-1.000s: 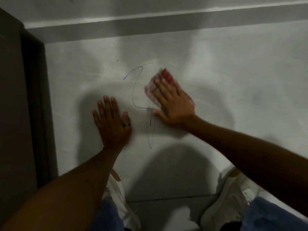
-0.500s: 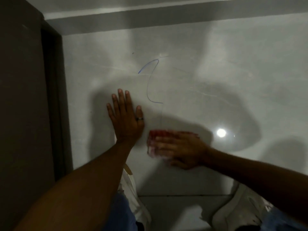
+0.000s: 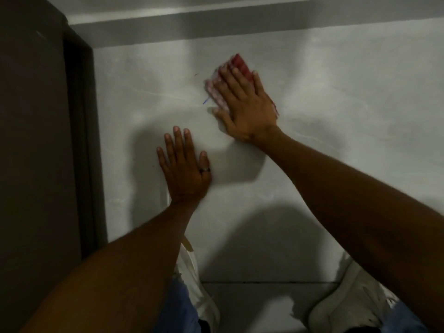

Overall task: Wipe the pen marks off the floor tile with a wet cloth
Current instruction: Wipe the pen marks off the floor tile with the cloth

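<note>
My right hand (image 3: 242, 105) lies flat on a red and white cloth (image 3: 239, 64), pressing it onto the pale grey floor tile (image 3: 336, 97). The cloth shows past my fingertips and along the hand's right side. A short blue pen stroke (image 3: 206, 100) shows just left of the cloth; any marks under the cloth are hidden. A tiny dark speck (image 3: 196, 74) sits further up and left. My left hand (image 3: 183, 168) rests palm down on the tile, fingers spread, a dark ring on one finger, holding nothing.
A dark brown door and frame (image 3: 43, 131) fill the left side. A grey skirting strip (image 3: 240, 22) runs along the wall at the top. My white shoes (image 3: 346, 304) and blue jeans (image 3: 177, 306) are at the bottom, by a grout line (image 3: 264, 282).
My right hand has swept the cloth from near my left wrist up and away to the upper part of the pen line. Most of the blue line seen earlier no longer shows. The left hand stayed put.
</note>
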